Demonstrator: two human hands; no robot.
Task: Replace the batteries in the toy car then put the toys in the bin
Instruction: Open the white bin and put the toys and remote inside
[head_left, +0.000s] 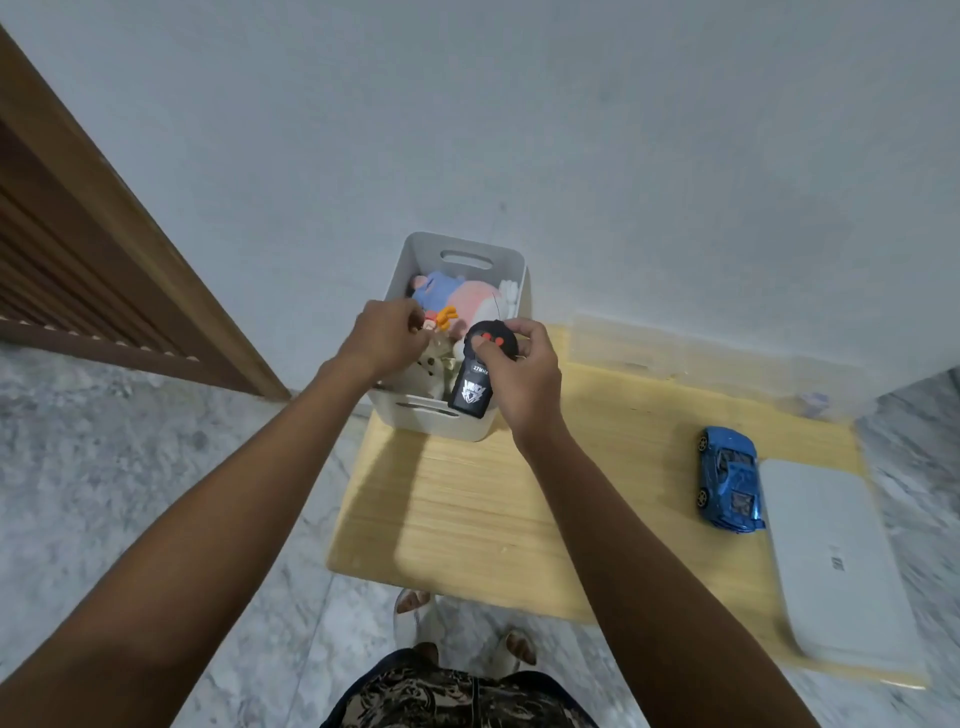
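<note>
Nearest me, at the right edge of the wooden table (467, 519), lies a flat white device (841, 561). Just to its left, touching or nearly touching it, the blue toy car (730, 480) sits on its wheels, glossy metallic blue with gold-coloured rims, its length running near to far. It is well apart from the bin and from both my hands.

Farther off, my right hand (522, 384) grips the black remote control (480, 371) over the near right corner of the bin; my fingers curl round its rounded top and my thumb presses by the two red buttons. The remote's lower body carries white lettering and a logo, and a thin antenna rises from its top.

My left hand (387, 338) reaches over the left side of the white bin (431, 418), fingers curled and pinching a small orange and red toy (440, 318).

The bin stands at the far left corner of the table, against the wall. Inside it are a cream plush (428, 366) at the near side and a blue and pink plush (457, 293) at the far side. To the right along the wall stands a clear plastic box (701, 358); I cannot tell what is in it.
</note>
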